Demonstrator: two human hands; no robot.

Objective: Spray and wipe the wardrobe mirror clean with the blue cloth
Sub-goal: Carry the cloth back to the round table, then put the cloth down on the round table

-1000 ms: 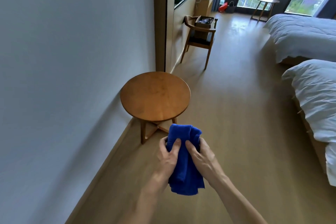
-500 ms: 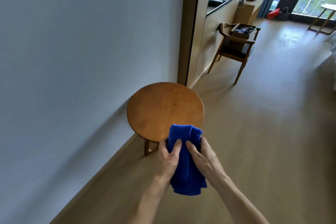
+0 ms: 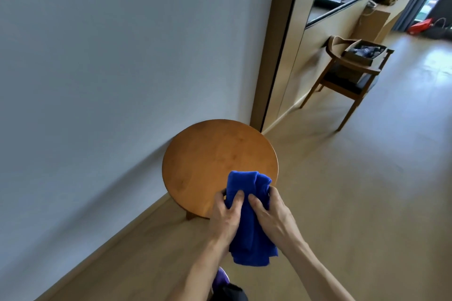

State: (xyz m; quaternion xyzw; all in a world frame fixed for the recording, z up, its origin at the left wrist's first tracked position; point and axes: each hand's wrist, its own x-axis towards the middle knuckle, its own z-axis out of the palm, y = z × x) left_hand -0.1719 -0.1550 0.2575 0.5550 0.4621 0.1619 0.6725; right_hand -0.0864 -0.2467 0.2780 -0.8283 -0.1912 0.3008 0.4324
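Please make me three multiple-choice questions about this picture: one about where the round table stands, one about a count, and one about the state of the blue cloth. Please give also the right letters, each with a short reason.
1. The round table stands:
A) beside the pale wall
B) in the middle of the room
C) under a window

2. How many hands hold the blue cloth?
A) none
B) one
C) two

3. The blue cloth is:
A) spread flat on the table
B) bunched, hanging below the hands
C) lying on the floor

Answers:
1 A: its far edge lies next to the foot of the wall.
2 C: the left hand and the right hand both grip it.
3 B: it is gathered in folds and its lower end hangs free.
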